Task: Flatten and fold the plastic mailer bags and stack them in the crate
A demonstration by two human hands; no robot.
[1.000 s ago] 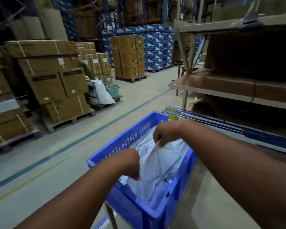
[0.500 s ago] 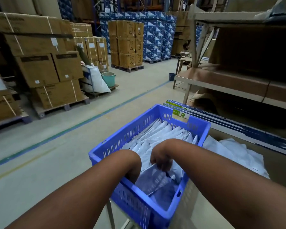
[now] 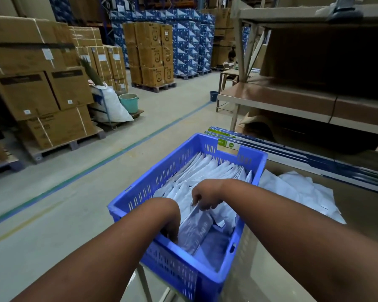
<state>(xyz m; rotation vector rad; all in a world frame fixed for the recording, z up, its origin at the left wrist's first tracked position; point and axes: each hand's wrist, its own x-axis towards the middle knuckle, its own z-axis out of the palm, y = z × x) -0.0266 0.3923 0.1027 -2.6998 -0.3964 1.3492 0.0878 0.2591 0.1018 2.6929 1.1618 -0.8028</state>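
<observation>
At the far left stand stacked cardboard boxes (image 3: 37,92) on pallets, with a white sack (image 3: 112,105) and a green bucket (image 3: 129,102) just beside them on the warehouse floor.

Moving right, the left hand (image 3: 169,223) reaches down inside the near left corner of the blue crate (image 3: 140,197). Its fingers are hidden behind the wrist and the crate wall, so I cannot tell whether they are apart, together or gripping anything, though they sit against the left edge of a folded mailer bag (image 3: 194,229).

That bag stands tilted on its edge at the near end of the crate, pale grey-white, flattened, faintly crinkled and glossy. Behind it, toward the far end, a row of folded mailers (image 3: 207,171) stands filed on edge, leaning one against the next and filling most of the crate's length.

The right hand (image 3: 205,198) hovers over the top edge of the newest bag, fingers curled downward with the tips pinching or pressing that edge; which of the two is hard to say.

Right of the crate, a loose pile of unfolded mailers (image 3: 297,192) lies rumpled on the table (image 3: 358,225), so work remains. I judge the task well past halfway: the crate is largely full, only a gap at its near end remains, and the bag in hand is just being seated.

At the far right rise shelves (image 3: 314,99).
</observation>
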